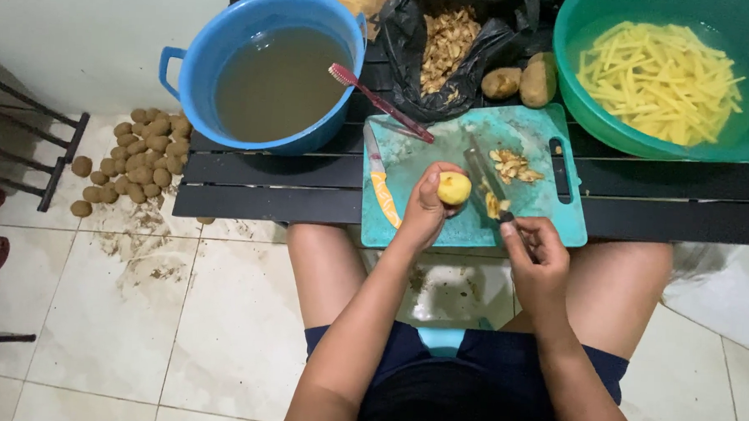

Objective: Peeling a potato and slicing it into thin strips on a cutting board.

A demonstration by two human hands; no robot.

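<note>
My left hand grips a small, mostly peeled yellow potato above the teal cutting board. My right hand holds a peeler by its dark handle, its blade pointing up and left beside the potato. A scrap of peel hangs by the blade. A small heap of peelings lies on the board. An orange-handled knife rests along the board's left side.
A blue tub of murky water with a red toothbrush on its rim stands at left. A black bag of peels, two unpeeled potatoes and a green bowl of potato sticks are behind. Several potatoes lie on the floor.
</note>
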